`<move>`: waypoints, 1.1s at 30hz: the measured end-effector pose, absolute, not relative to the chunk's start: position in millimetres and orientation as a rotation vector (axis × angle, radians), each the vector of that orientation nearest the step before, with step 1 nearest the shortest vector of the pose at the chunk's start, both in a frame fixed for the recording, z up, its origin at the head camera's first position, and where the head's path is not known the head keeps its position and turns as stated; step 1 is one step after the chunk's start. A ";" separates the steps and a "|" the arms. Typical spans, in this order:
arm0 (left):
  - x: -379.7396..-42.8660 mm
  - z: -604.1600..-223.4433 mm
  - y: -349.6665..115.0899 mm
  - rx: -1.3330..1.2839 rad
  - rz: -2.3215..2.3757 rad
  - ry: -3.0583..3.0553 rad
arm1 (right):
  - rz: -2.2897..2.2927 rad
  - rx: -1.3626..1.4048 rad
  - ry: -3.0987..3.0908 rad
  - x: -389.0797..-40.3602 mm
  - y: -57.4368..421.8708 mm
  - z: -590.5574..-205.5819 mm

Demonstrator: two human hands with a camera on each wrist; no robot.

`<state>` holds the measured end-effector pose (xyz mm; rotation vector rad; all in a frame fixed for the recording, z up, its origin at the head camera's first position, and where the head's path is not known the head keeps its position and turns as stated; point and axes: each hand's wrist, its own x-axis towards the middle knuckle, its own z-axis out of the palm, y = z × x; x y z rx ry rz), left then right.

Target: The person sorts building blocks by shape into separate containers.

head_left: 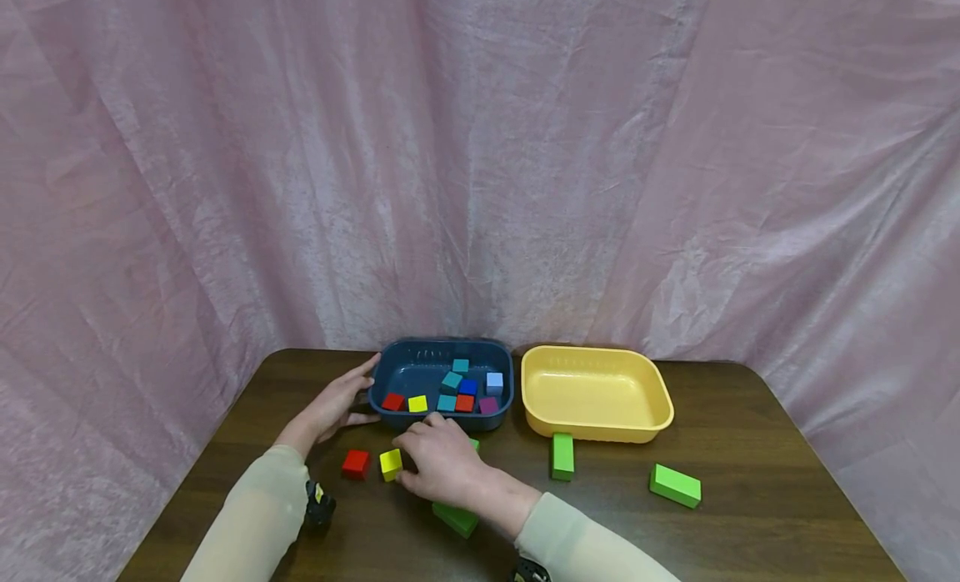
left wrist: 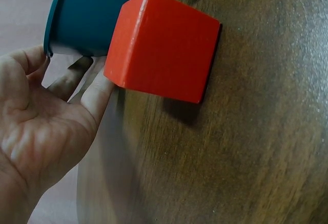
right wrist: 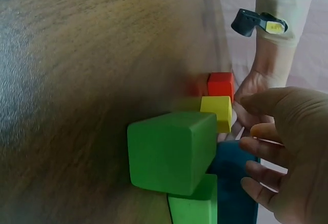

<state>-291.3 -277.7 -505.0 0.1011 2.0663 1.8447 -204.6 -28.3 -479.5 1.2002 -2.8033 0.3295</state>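
My left hand (head_left: 332, 407) rests against the left end of a dark blue bin (head_left: 487, 422), its fingers extended and spread along the wall. Directly before that hand, a red cube (left wrist: 169, 49) on the table fills much of the left wrist view. My right hand (head_left: 441, 464) hovers just right of a yellow cube (head_left: 391, 465), thumb and fingers apart with nothing between them. Beneath the right hand and wrist lie two green blocks, one (right wrist: 171, 152) larger in the right wrist view, the other (right wrist: 197, 203) beside the bin; both are partly covered in the head view.
Inside the blue bin are several small cubes, among them a purple cube (head_left: 488, 405) and a light blue cube (head_left: 494, 383). To its right stands a yellow bin (head_left: 600, 433). One green block (head_left: 562, 457) lies before it, another (head_left: 675, 485) farther right. A pink curtain (head_left: 480, 165) hangs behind.
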 end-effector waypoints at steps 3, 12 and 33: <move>-290.7 -504.6 -277.6 0.099 1.846 2.069 | 0.284 1.183 -2.828 -203.7 -31.4 -481.2; -290.5 -504.1 -278.0 0.120 1.851 2.068 | 0.191 1.136 -2.863 -205.3 -39.0 -490.5; -292.6 -508.1 -278.1 0.106 1.842 2.073 | 0.232 1.113 -2.865 -209.7 -44.1 -497.6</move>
